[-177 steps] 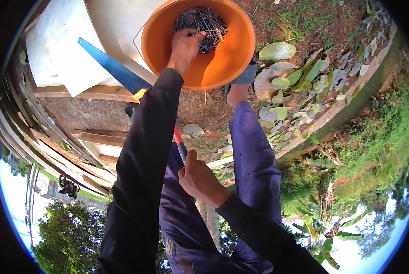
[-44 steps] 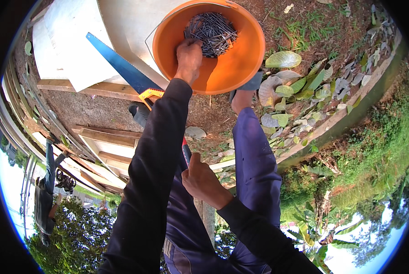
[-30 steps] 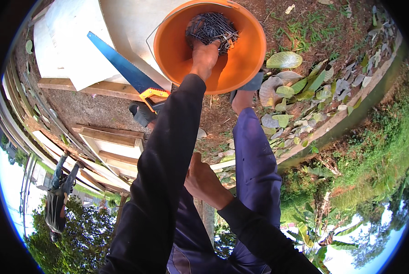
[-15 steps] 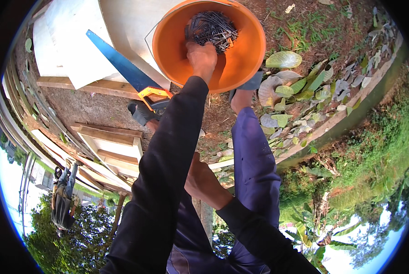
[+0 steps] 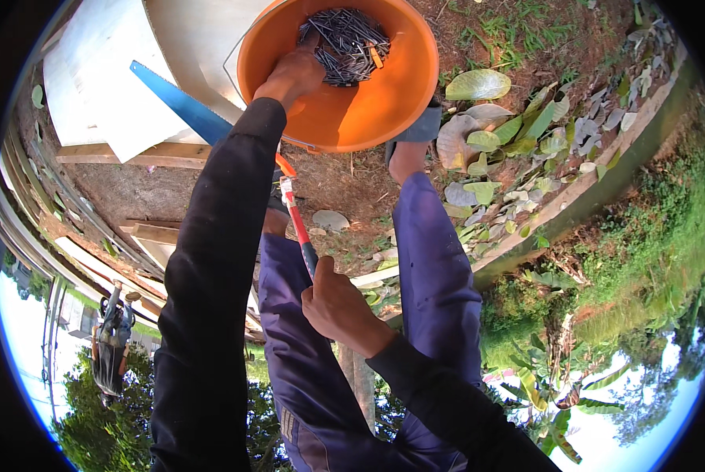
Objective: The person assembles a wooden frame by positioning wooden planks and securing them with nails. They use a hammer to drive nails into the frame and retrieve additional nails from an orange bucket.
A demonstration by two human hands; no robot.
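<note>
My left hand [image 5: 293, 76] reaches into an orange bucket [image 5: 403, 94]. Its curled fingers are down at the edge of a heap of dark nails [image 5: 352, 39], closed on some of them; the fingertips are partly hidden. Below the bucket, my right hand [image 5: 343, 307] is wrapped round the dark grip of a red-handled hammer [image 5: 298, 224]. The hammer's upper end points toward the bucket and its head is hard to make out. A handsaw with a blue blade [image 5: 181, 104] lies left of the bucket, its orange handle mostly behind my left sleeve.
Pale boards [image 5: 101, 75] lie at the upper left over a timber strip [image 5: 132, 154]. Dry and green leaves [image 5: 482, 141] cover the ground at right, along a curved edge [image 5: 580, 193]. Another person [image 5: 112, 346] stands at the far left. My feet are beside the bucket.
The hammer has come into view in my right hand, which my left arm largely hid before. My left arm has swung left, now covering the saw's handle. The bucket sits slightly farther left in view.
</note>
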